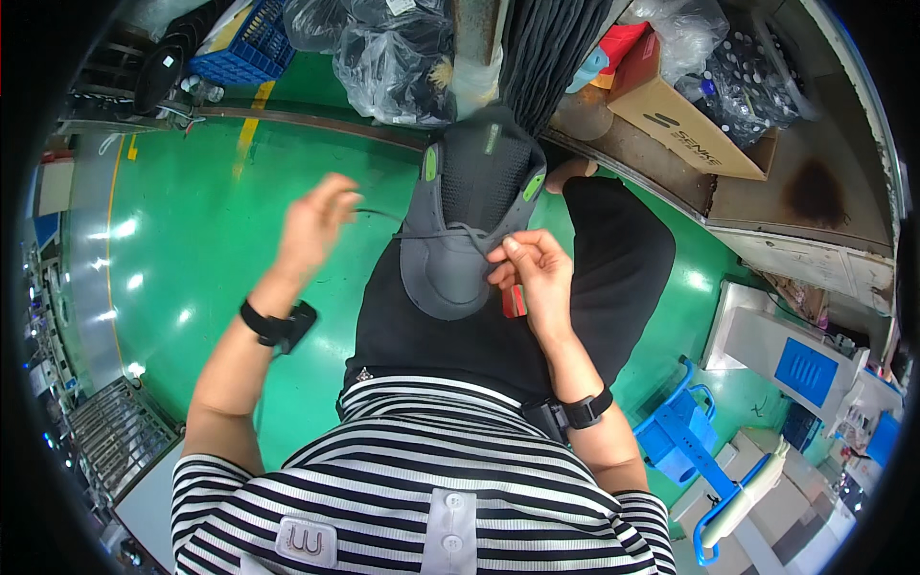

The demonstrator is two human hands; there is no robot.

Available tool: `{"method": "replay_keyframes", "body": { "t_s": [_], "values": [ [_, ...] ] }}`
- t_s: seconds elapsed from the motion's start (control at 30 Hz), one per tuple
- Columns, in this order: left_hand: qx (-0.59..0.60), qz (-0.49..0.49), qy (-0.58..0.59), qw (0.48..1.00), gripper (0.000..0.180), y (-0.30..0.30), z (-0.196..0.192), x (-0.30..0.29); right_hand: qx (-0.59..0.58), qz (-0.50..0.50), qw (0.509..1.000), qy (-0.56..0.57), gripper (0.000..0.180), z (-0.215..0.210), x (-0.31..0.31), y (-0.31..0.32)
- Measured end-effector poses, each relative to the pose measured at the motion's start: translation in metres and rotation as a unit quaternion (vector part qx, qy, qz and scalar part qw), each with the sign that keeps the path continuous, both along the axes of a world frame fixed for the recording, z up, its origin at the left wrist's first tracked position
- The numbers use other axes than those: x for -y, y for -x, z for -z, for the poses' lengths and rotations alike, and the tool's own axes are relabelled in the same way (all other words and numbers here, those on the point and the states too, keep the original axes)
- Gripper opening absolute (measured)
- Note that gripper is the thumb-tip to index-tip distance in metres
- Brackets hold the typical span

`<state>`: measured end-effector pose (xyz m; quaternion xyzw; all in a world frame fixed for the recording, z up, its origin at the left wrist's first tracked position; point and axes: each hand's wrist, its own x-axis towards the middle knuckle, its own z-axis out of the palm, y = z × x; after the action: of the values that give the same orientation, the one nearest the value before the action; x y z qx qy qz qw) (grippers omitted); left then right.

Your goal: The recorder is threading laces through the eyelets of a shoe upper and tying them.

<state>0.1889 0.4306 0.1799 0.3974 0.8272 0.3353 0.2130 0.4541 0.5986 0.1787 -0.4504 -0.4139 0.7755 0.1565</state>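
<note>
A dark grey sneaker (450,278) lies across my lap with its toe toward me. It has a ribbed knit tongue and bright green patches on both sides of the collar. A thin dark shoelace (383,217) crosses the front of its opening. Out to the left of the shoe, my left hand (316,225) is slightly blurred, with curled fingers at the lace's far end. At the shoe's right side, my right hand (539,273) pinches the shoelace between thumb and forefinger. Beneath that hand is a small red object (515,302), partly hidden.
Beyond the shoe hangs a bundle of black laces (546,67). Clear plastic bags (393,67) and a blue crate (244,48) stand at the far left. A cardboard box (685,120) sits on the right bench. A blue metal frame (704,460) stands at lower right.
</note>
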Motion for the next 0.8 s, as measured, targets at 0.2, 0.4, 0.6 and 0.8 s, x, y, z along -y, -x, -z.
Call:
{"method": "replay_keyframes", "body": {
  "t_s": [0.2, 0.4, 0.6, 0.8],
  "values": [
    [0.216, -0.034, -0.096, 0.971, 0.006, -0.086, -0.042, -0.060, 0.075, -0.047, 0.980, -0.180, 0.012, 0.000, -0.009, -0.004],
    [0.185, -0.033, -0.045, 0.981, 0.007, -0.086, -0.043, -0.050, 0.195, -0.144, 0.881, -0.407, 0.016, -0.017, -0.023, 0.005],
    [0.152, -0.032, -0.046, 0.987, 0.010, -0.087, -0.045, -0.043, 0.253, -0.184, 0.771, -0.555, 0.013, -0.025, -0.017, 0.012],
    [-0.008, -0.010, -0.051, 0.999, 0.004, -0.082, -0.040, -0.044, 0.187, -0.307, 0.595, -0.719, 0.012, -0.027, -0.037, 0.010]
  ]
}}
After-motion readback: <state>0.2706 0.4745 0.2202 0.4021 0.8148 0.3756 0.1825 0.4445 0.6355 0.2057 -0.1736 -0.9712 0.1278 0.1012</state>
